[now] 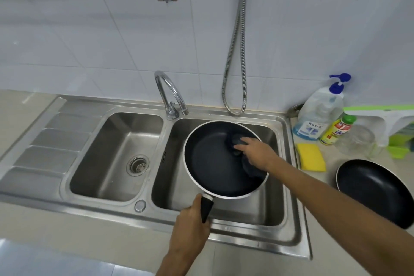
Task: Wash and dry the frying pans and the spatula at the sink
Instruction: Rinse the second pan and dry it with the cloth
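Observation:
A large dark frying pan (212,163) with a pale rim hangs over the right basin of the steel sink (289,186). My left hand (190,224) grips its black handle at the near side. My right hand (257,152) reaches into the pan and presses a dark scrubber (234,141) against the far right of the pan's inside. A second, smaller dark frying pan (374,190) lies on the counter at the right, partly behind my right forearm. No spatula is visible.
The chrome tap (170,94) stands between the two basins, and a metal shower hose (235,63) hangs on the tiled wall. Right of the sink sit a yellow sponge (310,157), a blue-pump soap bottle (318,114), a yellow bottle (336,130), a glass jar (356,141) and a green rack (398,136).

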The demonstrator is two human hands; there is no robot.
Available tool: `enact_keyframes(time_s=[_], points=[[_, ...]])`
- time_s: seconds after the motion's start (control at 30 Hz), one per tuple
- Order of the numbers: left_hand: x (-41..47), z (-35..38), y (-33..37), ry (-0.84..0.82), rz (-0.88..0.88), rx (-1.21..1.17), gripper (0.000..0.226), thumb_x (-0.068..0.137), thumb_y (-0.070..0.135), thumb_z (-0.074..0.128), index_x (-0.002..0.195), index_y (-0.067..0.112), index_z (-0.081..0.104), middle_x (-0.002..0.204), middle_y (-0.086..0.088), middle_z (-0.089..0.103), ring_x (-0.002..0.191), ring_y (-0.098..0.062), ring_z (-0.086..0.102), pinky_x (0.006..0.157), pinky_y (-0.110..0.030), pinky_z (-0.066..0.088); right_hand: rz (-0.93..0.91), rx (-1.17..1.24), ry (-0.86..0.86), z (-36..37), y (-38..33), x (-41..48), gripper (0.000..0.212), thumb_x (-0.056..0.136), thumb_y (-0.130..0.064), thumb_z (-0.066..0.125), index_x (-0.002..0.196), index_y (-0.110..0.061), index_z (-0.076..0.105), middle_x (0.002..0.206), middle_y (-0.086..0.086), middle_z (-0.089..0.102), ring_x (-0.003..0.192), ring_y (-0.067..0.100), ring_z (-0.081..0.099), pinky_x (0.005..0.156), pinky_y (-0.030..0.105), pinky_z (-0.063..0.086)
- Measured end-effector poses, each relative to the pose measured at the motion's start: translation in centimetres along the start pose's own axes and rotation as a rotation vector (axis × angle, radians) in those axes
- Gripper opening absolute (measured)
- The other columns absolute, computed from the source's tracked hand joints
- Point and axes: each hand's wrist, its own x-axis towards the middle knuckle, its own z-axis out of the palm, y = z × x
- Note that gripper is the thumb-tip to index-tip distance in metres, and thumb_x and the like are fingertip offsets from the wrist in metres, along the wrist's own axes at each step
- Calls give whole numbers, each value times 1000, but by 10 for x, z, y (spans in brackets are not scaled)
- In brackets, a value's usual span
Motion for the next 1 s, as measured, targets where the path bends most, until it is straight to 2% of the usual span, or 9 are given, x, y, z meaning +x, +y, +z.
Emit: enact_keyframes(time_s=[0.1, 0.27, 0.37, 0.5, 0.57, 0.67, 0.83, 0.9, 1.0], points=[[6, -1, 2, -17, 50, 64, 75, 87, 12, 59, 156, 21, 31, 105, -11, 71, 94, -33, 66, 76, -41, 52, -64, 134, -10, 13, -12, -37, 46, 101, -22, 52, 145, -34, 52, 154, 2, 45, 133, 27, 53, 107, 43, 47], [8, 8, 15, -40, 133, 134, 73, 87, 7, 52, 155, 20, 30, 103, -9, 71, 89, -31, 66, 73, -39, 49, -296, 257, 87, 16, -75, -45, 40, 101, -25, 53, 140, -35, 57, 151, -5, 50, 132, 17, 52, 106, 38, 48], [8, 11, 20, -47, 153, 92, 69, 89, 11, 56, 154, 23, 36, 100, -7, 73, 88, -27, 68, 74, -36, 51, -191, 287, 187, 13, -79, -4, 39, 101, -23, 52, 139, -33, 58, 151, -2, 49, 128, 26, 55, 101, 45, 51], [16, 5, 21, 8, 156, 32, 64, 88, 16, 64, 149, 25, 47, 93, -7, 75, 84, -28, 68, 74, -36, 52, 61, 246, 167, 4, -32, 34, 43, 101, -18, 50, 142, -29, 56, 151, 6, 45, 130, 35, 50, 104, 44, 47], [18, -2, 23, 30, 139, 3, 61, 86, 13, 65, 145, 24, 53, 90, -10, 75, 83, -31, 68, 73, -39, 53, 191, 255, 178, 5, -9, 33, 42, 101, -17, 50, 141, -28, 56, 149, 11, 46, 125, 38, 52, 105, 44, 46], [26, -6, 20, 56, 111, -12, 63, 82, 9, 64, 143, 24, 54, 89, -11, 74, 81, -32, 69, 75, -40, 55, 258, 273, 154, 14, -1, 8, 44, 97, -12, 53, 138, -26, 59, 145, 14, 49, 120, 40, 56, 103, 42, 46], [37, 3, 24, 29, 107, 33, 67, 80, 11, 62, 143, 29, 47, 88, -7, 73, 79, -29, 68, 72, -39, 55, 293, 633, 119, 23, -51, -43, 34, 91, -9, 57, 117, -28, 70, 126, 6, 66, 116, 27, 61, 100, 34, 47], [38, 8, 25, -5, 115, 43, 56, 81, 10, 61, 133, 26, 52, 87, -6, 72, 78, -28, 68, 70, -36, 56, 247, 789, 65, 9, -76, -48, 34, 93, -12, 55, 115, -32, 70, 125, -2, 68, 116, 18, 61, 100, 27, 45], [37, 11, 23, -31, 85, 66, 10, 82, 12, 60, 91, 15, 59, 78, -5, 69, 77, -30, 68, 63, -31, 50, 189, 1020, 22, -25, -103, -51, 30, 95, -18, 59, 114, -37, 70, 121, -14, 68, 111, 6, 61, 98, 24, 46]])
